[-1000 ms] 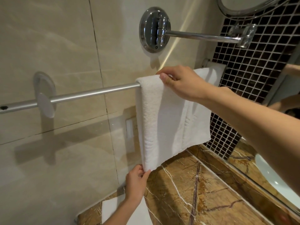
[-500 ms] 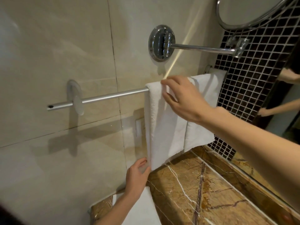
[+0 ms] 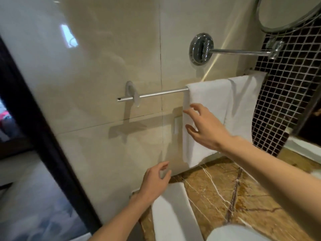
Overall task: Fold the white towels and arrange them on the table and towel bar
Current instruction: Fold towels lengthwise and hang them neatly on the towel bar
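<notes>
Item: white folded terry towel (image 3: 206,94), draped over the brushed-metal towel bar (image 3: 159,93) on the beige tiled wall, its lower edge hanging just above the brown veined marble surface (image 3: 225,197). Beside it on the same bar, to the right and touching it: a second white hanging towel (image 3: 243,105). On the surface below, near the wall: a flat white folded towel (image 3: 172,214). Your right hand (image 3: 206,131): fingers spread and relaxed in front of the first towel, grasping nothing; whether the fingertips touch the cloth cannot be told. Your left hand (image 3: 154,181): loosely open, holding nothing, below and left of that towel's lower corner. Step in hand, by judgement: final check of the hang on the bar, both towels appearing placed. Next move likely calls for either a light smoothing of the front face and left edge with a flat palm, or turning to the towel on the surface; avoid tugging the cloth off the bar.
</notes>
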A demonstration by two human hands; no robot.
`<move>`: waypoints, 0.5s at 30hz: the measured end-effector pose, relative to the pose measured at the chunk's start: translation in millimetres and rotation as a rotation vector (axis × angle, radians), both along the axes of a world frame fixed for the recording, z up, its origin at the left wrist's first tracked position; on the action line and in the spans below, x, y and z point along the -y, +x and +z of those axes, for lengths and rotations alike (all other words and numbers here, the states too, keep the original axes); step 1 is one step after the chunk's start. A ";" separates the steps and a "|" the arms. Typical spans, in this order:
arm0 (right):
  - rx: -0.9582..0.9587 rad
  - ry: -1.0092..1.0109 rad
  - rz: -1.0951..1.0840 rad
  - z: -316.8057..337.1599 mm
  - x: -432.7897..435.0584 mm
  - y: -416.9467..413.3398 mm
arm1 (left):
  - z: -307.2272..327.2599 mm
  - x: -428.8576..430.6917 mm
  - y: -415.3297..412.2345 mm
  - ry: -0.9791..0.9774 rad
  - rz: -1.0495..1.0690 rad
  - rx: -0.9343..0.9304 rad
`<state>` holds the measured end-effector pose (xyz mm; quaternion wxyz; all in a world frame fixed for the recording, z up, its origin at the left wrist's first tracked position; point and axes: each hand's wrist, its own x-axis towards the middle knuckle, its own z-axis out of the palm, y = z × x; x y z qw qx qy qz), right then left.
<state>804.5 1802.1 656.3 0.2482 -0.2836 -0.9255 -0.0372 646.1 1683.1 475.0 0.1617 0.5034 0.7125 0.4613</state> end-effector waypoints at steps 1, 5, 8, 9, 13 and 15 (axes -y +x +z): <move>0.006 -0.018 -0.002 -5.9 6.8 -2.0 | 2.8 7.9 -3.0 -0.001 0.009 -0.018; 0.040 -0.106 -0.026 -31.7 32.4 -4.4 | 5.3 38.6 -15.3 -0.061 0.013 -0.066; 0.065 -0.186 -0.061 -56.7 54.3 -1.7 | 2.6 59.3 -21.3 -0.107 -0.001 -0.109; 0.077 -0.207 -0.070 -66.0 62.4 0.0 | 1.3 66.2 -21.8 -0.120 -0.010 -0.129; 0.121 -0.294 -0.110 -99.1 93.6 11.7 | -9.2 93.9 -19.0 -0.201 -0.033 -0.223; 0.133 -0.329 -0.138 -112.7 107.4 19.8 | -15.8 106.6 -15.2 -0.257 -0.046 -0.266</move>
